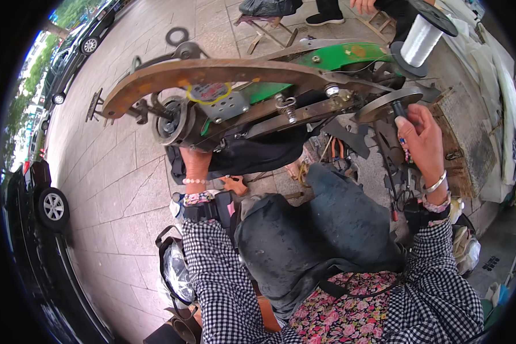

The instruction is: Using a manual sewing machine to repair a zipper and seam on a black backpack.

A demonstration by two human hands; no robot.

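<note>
Upper half of frame: a long, rust-brown iron stitching machine with green panels (229, 71) is spanning left to right. My right hand (423, 137), right of centre, is gripping the black cylindrical handle (399, 110) on the round grey metal wheel (378, 106), fingers and thumb wrapped. My left hand (195, 159), left of centre, is sitting under the machine's round end, beside the limp black cloth (258, 157); the machine is blocking my fingers, so I can't tell if they're pinching or apart.

Handling, my judgement: machine is looking heavy and rigid, wheel best worked by its handle, which is looking smooth, maybe slippery. Cloth, mid-frame below the machine, is looking light and floppy; best hold is flat near an edge. The white thread spool (421, 43), upper right, is looking slick, its strand fragile.
</note>
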